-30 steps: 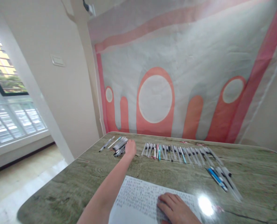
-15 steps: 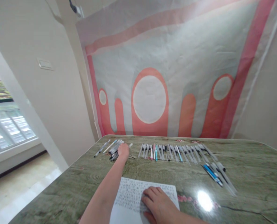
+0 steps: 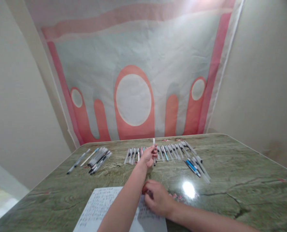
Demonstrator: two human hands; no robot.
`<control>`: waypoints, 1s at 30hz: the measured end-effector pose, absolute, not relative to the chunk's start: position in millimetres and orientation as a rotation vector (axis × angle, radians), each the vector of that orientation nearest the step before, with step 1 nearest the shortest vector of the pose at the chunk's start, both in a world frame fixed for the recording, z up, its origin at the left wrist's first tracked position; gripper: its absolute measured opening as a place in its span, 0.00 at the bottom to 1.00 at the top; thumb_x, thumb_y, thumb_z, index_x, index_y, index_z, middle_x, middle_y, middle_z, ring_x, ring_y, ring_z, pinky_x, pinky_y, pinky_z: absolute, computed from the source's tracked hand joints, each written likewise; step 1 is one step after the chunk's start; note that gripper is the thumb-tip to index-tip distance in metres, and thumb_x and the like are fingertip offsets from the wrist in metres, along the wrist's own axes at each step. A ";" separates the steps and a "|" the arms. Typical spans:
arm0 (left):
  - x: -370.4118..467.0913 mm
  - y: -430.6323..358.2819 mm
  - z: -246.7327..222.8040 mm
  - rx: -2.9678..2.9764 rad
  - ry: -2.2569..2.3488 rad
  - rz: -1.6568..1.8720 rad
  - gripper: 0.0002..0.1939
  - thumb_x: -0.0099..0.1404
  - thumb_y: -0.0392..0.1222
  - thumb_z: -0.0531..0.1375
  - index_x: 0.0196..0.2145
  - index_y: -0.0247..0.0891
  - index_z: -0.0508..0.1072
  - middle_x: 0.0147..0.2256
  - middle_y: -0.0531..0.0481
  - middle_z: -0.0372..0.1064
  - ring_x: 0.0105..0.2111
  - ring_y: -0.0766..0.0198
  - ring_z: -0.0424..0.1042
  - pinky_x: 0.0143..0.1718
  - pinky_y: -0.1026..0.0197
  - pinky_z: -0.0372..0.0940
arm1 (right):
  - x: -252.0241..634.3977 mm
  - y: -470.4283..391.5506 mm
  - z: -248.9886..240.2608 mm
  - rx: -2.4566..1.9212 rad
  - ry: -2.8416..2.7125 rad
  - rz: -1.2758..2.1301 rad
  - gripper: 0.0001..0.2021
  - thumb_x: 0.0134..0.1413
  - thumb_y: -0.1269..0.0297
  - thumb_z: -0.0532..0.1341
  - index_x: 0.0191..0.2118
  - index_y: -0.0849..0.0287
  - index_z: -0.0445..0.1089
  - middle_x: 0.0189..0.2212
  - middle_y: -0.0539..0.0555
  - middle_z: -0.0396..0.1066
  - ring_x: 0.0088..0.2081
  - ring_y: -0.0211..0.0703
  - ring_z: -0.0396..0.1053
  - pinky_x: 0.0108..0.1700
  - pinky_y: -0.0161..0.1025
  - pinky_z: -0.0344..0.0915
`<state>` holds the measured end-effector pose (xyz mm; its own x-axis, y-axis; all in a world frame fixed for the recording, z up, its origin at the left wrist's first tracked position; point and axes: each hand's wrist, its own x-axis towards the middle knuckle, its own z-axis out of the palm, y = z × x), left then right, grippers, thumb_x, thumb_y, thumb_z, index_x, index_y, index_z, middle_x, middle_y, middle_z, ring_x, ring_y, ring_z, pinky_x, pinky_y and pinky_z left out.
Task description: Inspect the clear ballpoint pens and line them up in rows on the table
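Note:
My left hand [image 3: 149,156] is closed around a clear pen [image 3: 154,141] held roughly upright in the view, over the middle of a long row of pens [image 3: 173,150]. Nearer to me, my right hand [image 3: 158,198] rests at the upper right part of a sheet of handwritten paper [image 3: 97,204], its fingers curled together beside my left forearm. Whether anything is between those fingers is hidden. A bunch of clear and black pens [image 3: 100,160] lies to the left of the row.
Blue pens [image 3: 192,168] and clear ones lie at the right end of the row. More pens [image 3: 78,161] are at the far left of the green marbled table [image 3: 242,193]. A pink and grey wall hanging [image 3: 133,42] rises behind the table's back edge.
My left hand has moved right from the left bunch to the row, now with a pen in it. My right hand has curled its fingers and shifted up the paper. The view has turned right.

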<state>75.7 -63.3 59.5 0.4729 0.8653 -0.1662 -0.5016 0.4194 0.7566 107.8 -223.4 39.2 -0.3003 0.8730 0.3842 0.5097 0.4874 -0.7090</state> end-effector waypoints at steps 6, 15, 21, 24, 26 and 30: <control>88.6 -93.7 44.6 0.539 0.586 0.868 0.07 0.57 0.36 0.54 0.35 0.31 0.65 0.23 0.53 0.57 0.16 0.79 0.53 0.13 0.76 0.45 | 175.9 -192.2 44.9 -1.297 -1.382 0.661 0.08 0.47 0.66 0.50 0.27 0.61 0.66 0.21 0.50 0.64 0.24 0.36 0.61 0.28 0.33 0.57; 109.9 -109.3 27.4 0.705 0.484 0.736 0.12 0.54 0.40 0.58 0.36 0.32 0.65 0.25 0.53 0.58 0.16 0.80 0.52 0.13 0.76 0.44 | 241.2 -150.9 26.8 -1.309 -0.962 0.783 0.18 0.45 0.51 0.52 0.35 0.61 0.62 0.27 0.52 0.66 0.21 0.34 0.61 0.20 0.30 0.55; 113.8 -111.5 25.6 0.872 0.521 0.762 0.14 0.50 0.42 0.61 0.33 0.32 0.65 0.25 0.53 0.60 0.20 0.78 0.58 0.18 0.73 0.51 | 243.1 -149.5 32.6 -1.269 -1.003 0.801 0.22 0.43 0.46 0.53 0.35 0.62 0.63 0.28 0.53 0.66 0.21 0.34 0.61 0.19 0.30 0.55; 121.2 -123.2 28.4 0.986 0.558 0.751 0.14 0.48 0.43 0.62 0.31 0.32 0.65 0.25 0.53 0.60 0.20 0.76 0.59 0.19 0.72 0.51 | 246.8 -150.9 41.2 -1.237 -1.066 0.776 0.20 0.42 0.48 0.56 0.32 0.63 0.65 0.23 0.51 0.64 0.22 0.34 0.60 0.20 0.30 0.55; 126.6 -130.3 32.7 1.054 0.599 0.756 0.14 0.48 0.43 0.62 0.30 0.32 0.65 0.25 0.53 0.60 0.21 0.76 0.59 0.20 0.71 0.52 | 251.1 -152.0 45.3 -1.248 -1.091 0.745 0.19 0.40 0.49 0.58 0.29 0.64 0.66 0.20 0.50 0.62 0.22 0.34 0.59 0.21 0.30 0.54; 134.7 -138.1 41.1 1.108 0.701 0.748 0.16 0.52 0.48 0.58 0.30 0.31 0.67 0.24 0.52 0.60 0.19 0.76 0.58 0.18 0.70 0.49 | 257.9 -154.4 46.7 -1.284 -1.101 0.762 0.19 0.40 0.50 0.58 0.27 0.64 0.67 0.20 0.50 0.63 0.23 0.35 0.60 0.21 0.30 0.54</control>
<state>134.7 -138.1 41.1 0.5672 0.8144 -0.1224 -0.1746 0.2642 0.9485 257.9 -154.4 46.7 0.3331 0.9202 0.2057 0.1321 0.1704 -0.9765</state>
